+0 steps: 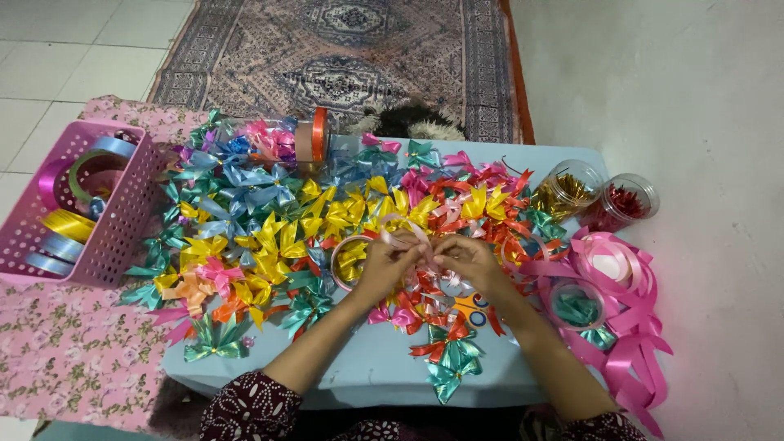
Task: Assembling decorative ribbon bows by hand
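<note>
At the left edge of the frame a pink perforated basket [122, 214] holds ribbon rolls [67, 224] and sits on a floral cloth [65, 359]. Right of it, a dense pile of finished ribbon bows [269, 237] in blue, yellow, green and red covers the pale blue table [367, 367]. At centre the left hand [382, 265] and right hand [467, 260] meet, both pinched narrow on a pale pink ribbon loop [406, 233] that arches just above the fingertips; how the loop is folded between them is hard to read. A clear tape roll [349, 261] lies touching the left hand. In the upper right stand two clear jars [596, 196], and loose bright pink ribbon [629, 327] spills at the right edge. The slick ribbon could slip from so light a pinch and the loop spring open; the forearms, lying across the bows, could sweep some off the near edge, and the trailing pink ribbon could snag a wrist
</note>
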